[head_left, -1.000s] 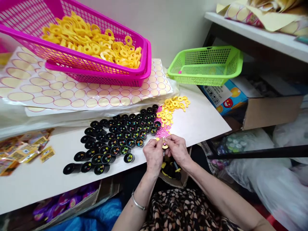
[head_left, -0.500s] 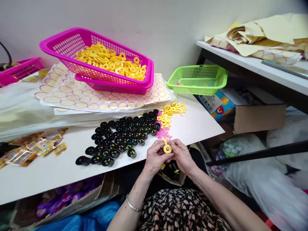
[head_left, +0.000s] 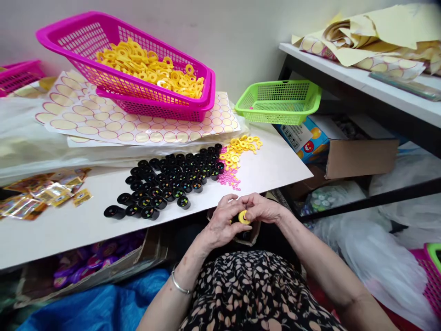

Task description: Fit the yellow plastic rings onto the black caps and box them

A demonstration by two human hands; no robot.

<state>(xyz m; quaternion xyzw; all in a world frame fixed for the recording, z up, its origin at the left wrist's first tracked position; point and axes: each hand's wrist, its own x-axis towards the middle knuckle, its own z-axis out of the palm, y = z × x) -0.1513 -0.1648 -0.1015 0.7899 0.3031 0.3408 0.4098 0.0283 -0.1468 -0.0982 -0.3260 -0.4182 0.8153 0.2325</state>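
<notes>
My left hand [head_left: 223, 220] and right hand [head_left: 262, 209] grip a yellow ring-shaped plastic piece [head_left: 242, 218] at five o'clock in view, seemingly mid-fitting; next calls for steady finger pressure, clear of black cylindrical plastic cups [head_left: 165, 185], ten o'clock from it.

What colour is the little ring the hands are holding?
The little ring is yellow; the head view shows it best.

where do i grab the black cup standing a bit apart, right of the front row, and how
Pinch the black cup by its round outer wall, ideally from the right front: other cups stand behind it. It stands upright, open top showing coloured bits inside, so likely best kept level.
</notes>
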